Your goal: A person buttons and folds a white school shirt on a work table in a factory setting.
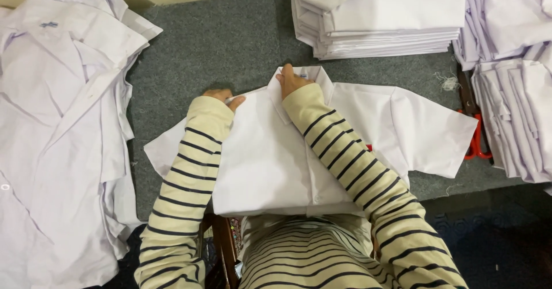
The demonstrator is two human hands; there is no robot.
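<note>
2 hands at the collar of a white shirt spread flat on a grey surface.

The shirt [270, 162] lies lengthwise away from the person, collar at the far end, sleeves spread left and right. The left hand [221, 96] pinches the shoulder edge; the right hand [292, 81] grips the collar. Folded shirts [385, 19] sit stacked beyond, red scissors [476, 139] right.

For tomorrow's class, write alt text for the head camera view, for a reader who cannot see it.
A person's left hand and right hand press on the collar of a white shirt spread on a grey table. Loose shirts lie left, a folded stack sits behind, red scissors right.
</note>
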